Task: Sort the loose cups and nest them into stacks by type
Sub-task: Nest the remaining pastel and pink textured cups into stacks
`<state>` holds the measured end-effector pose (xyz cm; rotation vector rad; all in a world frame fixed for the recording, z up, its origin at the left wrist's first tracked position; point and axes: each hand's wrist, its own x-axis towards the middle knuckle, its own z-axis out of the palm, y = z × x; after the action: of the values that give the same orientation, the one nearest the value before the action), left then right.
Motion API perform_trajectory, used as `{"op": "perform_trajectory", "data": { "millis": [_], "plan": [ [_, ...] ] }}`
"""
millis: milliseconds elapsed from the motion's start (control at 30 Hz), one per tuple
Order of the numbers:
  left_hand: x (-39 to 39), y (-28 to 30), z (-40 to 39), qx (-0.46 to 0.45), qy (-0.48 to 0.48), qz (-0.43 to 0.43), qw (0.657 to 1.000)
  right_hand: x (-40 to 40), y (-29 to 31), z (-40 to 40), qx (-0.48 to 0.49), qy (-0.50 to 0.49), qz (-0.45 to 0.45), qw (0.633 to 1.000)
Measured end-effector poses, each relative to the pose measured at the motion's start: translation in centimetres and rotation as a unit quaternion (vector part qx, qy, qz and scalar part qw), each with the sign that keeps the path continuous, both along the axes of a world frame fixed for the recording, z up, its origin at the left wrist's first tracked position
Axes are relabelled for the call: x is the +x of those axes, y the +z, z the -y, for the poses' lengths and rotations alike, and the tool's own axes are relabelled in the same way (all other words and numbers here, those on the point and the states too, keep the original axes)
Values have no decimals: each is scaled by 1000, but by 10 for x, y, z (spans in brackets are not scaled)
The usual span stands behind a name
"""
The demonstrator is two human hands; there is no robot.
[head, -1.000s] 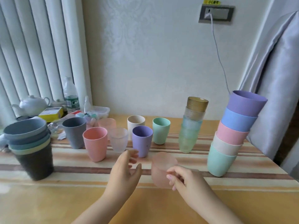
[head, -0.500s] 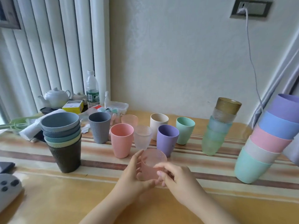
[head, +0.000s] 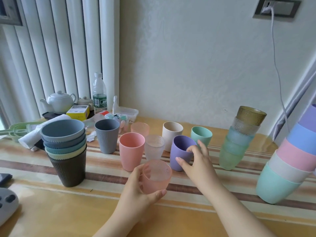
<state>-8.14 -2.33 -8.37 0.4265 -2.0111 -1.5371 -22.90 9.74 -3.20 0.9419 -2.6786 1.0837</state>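
Note:
My left hand (head: 136, 189) grips a pink translucent textured cup (head: 156, 178) just above the table's front. My right hand (head: 196, 161) pinches the wall of a purple cup (head: 179, 151), thumb outside and index finger curled over the rim. Loose cups stand behind: a grey ribbed cup (head: 106, 137), a pink cup (head: 131, 150), a clear textured cup (head: 154, 147), another pink translucent cup (head: 140, 128), a beige cup (head: 171, 132) and a mint cup (head: 201, 134). A ribbed stack (head: 65, 151) stands left, a translucent stack (head: 239, 137) right of centre, a leaning pastel stack (head: 290, 159) far right.
At the back left stand a white teapot (head: 59, 101), a water bottle (head: 99, 94), a yellow box (head: 77, 112) and a clear plastic box (head: 127, 113). A grey controller (head: 6, 204) lies at the near left edge. A white cable (head: 277, 65) hangs down the wall.
The pink translucent cup passed from my right hand into my left. My right hand then moved up to the purple cup and took hold of it. The view shifted left.

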Motion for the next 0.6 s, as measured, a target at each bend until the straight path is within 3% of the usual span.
{"op": "perform_trajectory", "data": {
  "millis": [400, 600],
  "plan": [
    [2, 0, -3, -15, 14, 9, 1000, 13, 25, 2, -112, -11, 48, 992],
    [23, 11, 11, -20, 106, -7, 994, 35, 84, 52, -217, 105, 67, 968]
  ]
}}
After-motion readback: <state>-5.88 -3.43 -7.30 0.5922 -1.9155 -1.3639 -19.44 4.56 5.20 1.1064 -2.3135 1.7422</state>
